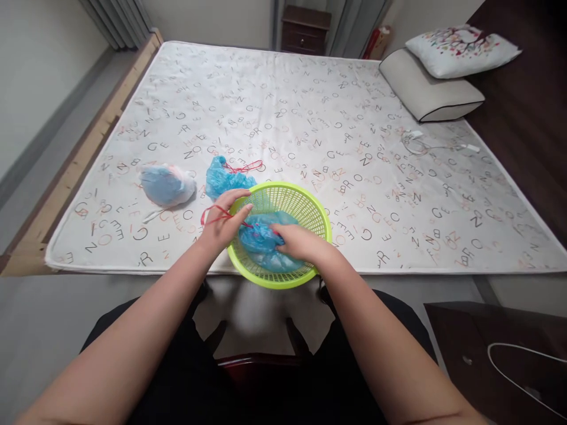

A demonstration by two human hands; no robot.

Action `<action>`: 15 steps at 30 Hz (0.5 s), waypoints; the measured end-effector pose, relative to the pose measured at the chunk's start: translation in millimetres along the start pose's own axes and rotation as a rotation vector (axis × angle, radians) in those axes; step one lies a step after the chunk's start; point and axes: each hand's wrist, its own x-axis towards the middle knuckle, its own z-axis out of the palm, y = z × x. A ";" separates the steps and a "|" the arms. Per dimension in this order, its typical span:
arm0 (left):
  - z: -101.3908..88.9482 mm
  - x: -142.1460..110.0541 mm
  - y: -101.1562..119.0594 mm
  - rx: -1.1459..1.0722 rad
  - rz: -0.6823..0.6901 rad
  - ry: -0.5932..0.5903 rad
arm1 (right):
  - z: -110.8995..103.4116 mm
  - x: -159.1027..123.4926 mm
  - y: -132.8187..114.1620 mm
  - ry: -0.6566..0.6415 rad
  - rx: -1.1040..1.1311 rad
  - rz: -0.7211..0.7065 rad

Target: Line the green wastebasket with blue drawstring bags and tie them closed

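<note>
A yellow-green plastic basket (325,221) with a mesh wall sits at the bed's near edge. Inside it lies a blue plastic bag (259,239) with red drawstrings, gathered in a bunch. My right hand (296,241) reaches into the basket, its fingers closed on the bag's bunched top. At the basket's left rim is my left hand (224,221), with fingers stretched out and thumb apart. A red drawstring (208,213) runs across that hand toward the bag. Just behind the left hand, a second blue bag (219,177) with red strings rests on the mattress.
A whitish bag with blue contents (166,186) lies to the left on the letter-printed mattress (283,106). At the far right are a grey pillow (429,88) and a white patterned cushion (460,50). A white cable (416,141) lies below them.
</note>
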 end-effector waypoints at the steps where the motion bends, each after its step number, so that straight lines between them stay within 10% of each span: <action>1: 1.2 -0.7 -1.4 -0.013 -0.020 -0.001 | -2.0 -0.7 0.2 -0.042 -0.034 0.024; 9: 14.0 -9.2 4.3 -0.149 -0.070 0.031 | -26.5 2.2 -11.1 0.046 0.092 0.070; 15: 18.6 -15.3 6.1 -0.251 -0.103 0.052 | -30.9 4.7 -6.1 0.588 0.277 0.098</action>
